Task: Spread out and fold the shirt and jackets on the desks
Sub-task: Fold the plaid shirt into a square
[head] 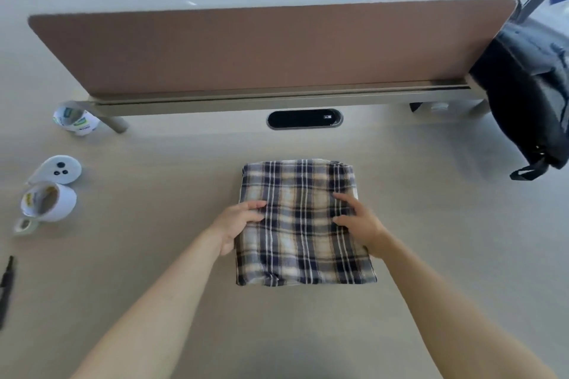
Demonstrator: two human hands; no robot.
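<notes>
Wide pale desk [431, 255] here, the long brown divider [261, 49] standing across its far side. Just on the near side of that divider, a little right of its middle, lies the plaid shirt [303, 224], already down to a neat flat rectangle. Soft, light cloth by the look of it, limp, likely to slide or spring open if lifted by one corner. I'd say take it by both side edges, or slip flat palms underneath so the layers stay together. And the hands now: left hand [238, 221] sits on the shirt's left edge, fingers and thumb lying on top, nothing pinched. Right hand [360, 218] mirrors it at the right edge, fingers spread and pressing the cloth flat.
</notes>
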